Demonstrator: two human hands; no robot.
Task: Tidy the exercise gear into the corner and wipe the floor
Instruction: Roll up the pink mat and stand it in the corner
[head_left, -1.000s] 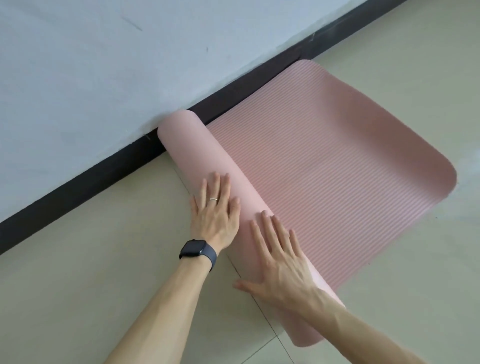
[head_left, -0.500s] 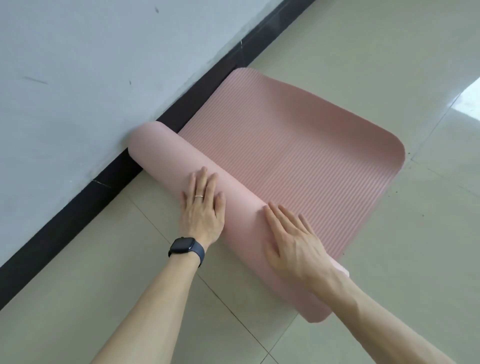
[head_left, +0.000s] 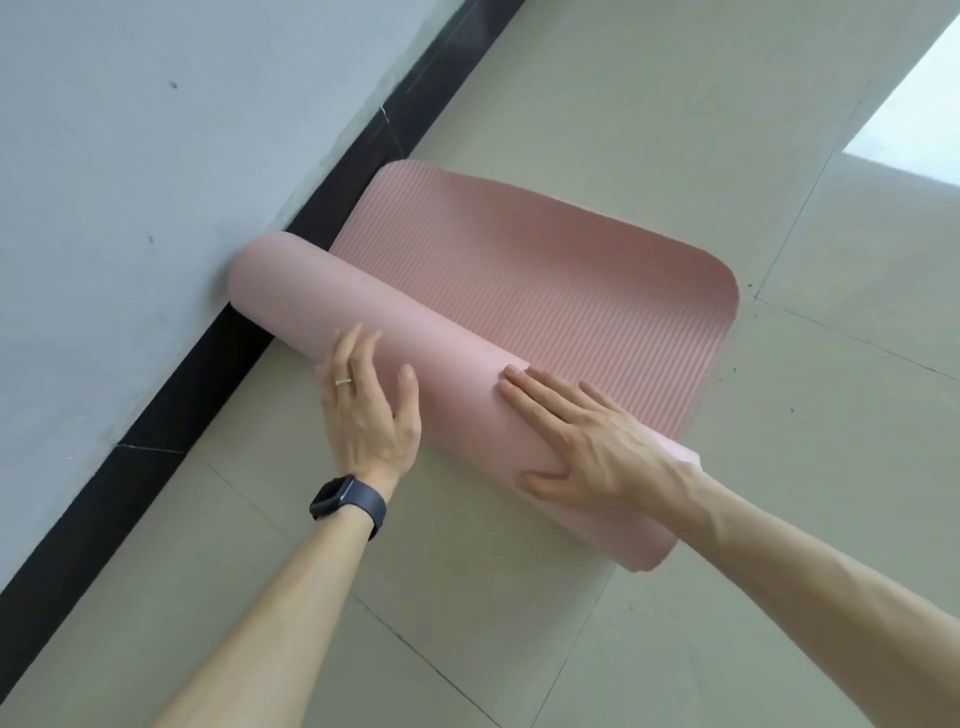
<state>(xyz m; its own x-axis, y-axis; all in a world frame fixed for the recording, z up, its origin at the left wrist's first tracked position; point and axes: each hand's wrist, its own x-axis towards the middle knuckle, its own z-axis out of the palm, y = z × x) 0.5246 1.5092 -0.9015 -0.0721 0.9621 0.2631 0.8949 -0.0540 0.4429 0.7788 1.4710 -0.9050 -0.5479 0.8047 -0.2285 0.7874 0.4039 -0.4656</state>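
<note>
Left hand and right hand flat on half-rolled pink mat, tiled floor, black skirting

Pale tiled floor beneath me carries my half-rolled pink mat, mid-frame, along the black skirting.

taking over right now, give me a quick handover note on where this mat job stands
Left hand: open, flat on the rolled part of the mat.
Right hand: open, flat on the roll, nearer its free end.
Mat: partly rolled, far end of the roll against the wall; the ribbed flat part lies on the floor.
Left: finish rolling, move it to the corner, wipe the floor.
</note>
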